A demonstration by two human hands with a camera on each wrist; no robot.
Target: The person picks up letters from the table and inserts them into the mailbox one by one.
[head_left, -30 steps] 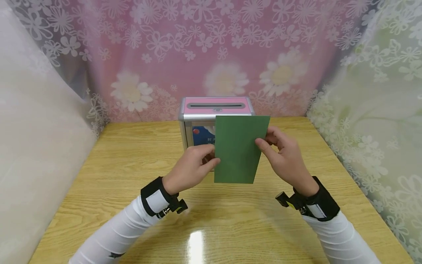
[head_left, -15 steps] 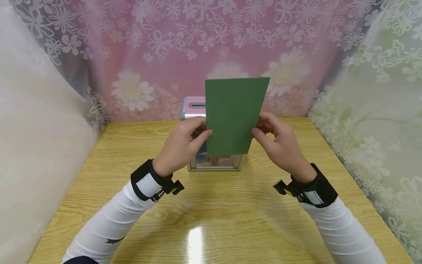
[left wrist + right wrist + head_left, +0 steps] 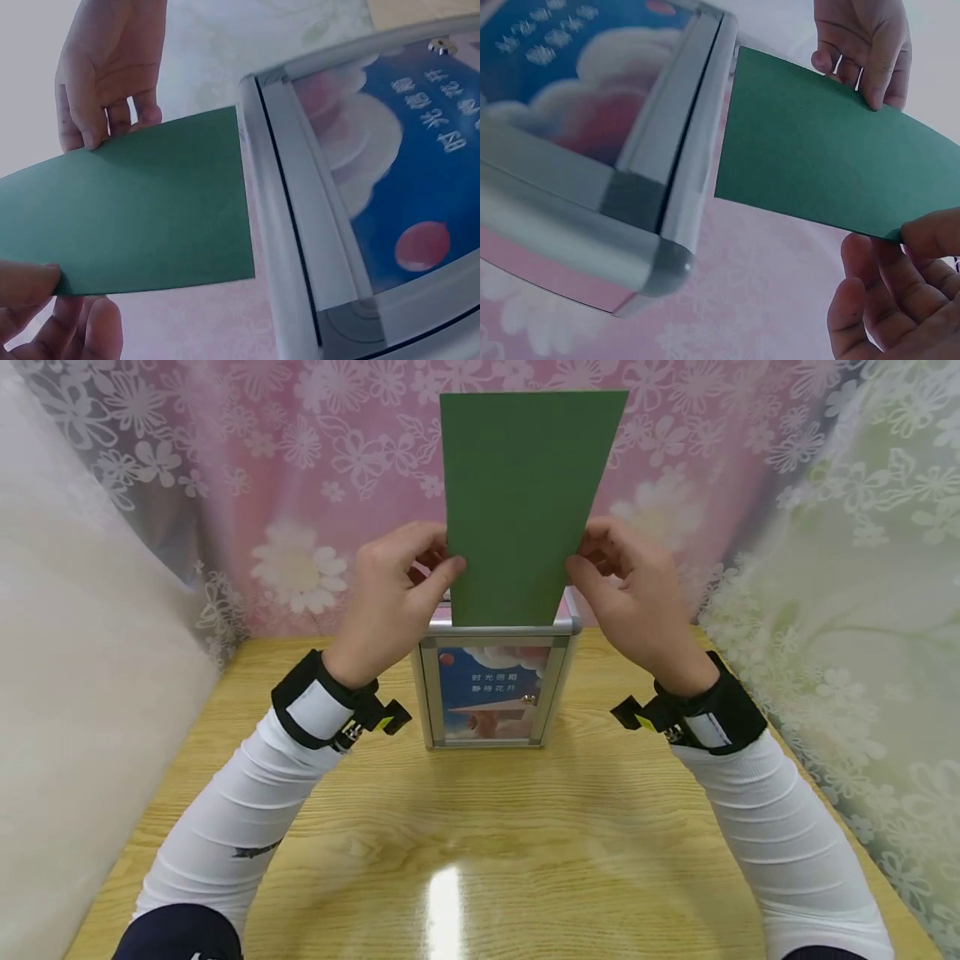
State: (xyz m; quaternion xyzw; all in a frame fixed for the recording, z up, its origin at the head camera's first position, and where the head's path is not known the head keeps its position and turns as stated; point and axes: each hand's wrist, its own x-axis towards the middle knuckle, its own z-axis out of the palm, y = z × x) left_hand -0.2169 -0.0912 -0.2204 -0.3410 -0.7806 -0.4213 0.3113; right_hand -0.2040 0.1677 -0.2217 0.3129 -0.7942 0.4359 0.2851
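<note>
A plain green envelope-sized card [image 3: 525, 502] stands upright between both hands. My left hand [image 3: 393, 593] pinches its left edge between thumb and fingers, and my right hand [image 3: 630, 593] pinches the right edge. Behind and below it is a pink and silver letter box [image 3: 491, 693] with a blue picture panel and white characters on its front. In the head view the card's lower edge overlaps the box top and hides the slot. Both wrist views show the card's bottom edge [image 3: 249, 217] just above the silver rim [image 3: 705, 112] of the box, apart from it.
The box stands on a wood-grain table [image 3: 360, 827] toward the back. A pink floral curtain [image 3: 300, 468] hangs behind it, with a white cloth [image 3: 97, 652] on the left and a pale flowered cloth [image 3: 862, 610] on the right.
Both hands have lifted the green card upward, from in front of the box to over its top. The front panel of the box has come into full view.
</note>
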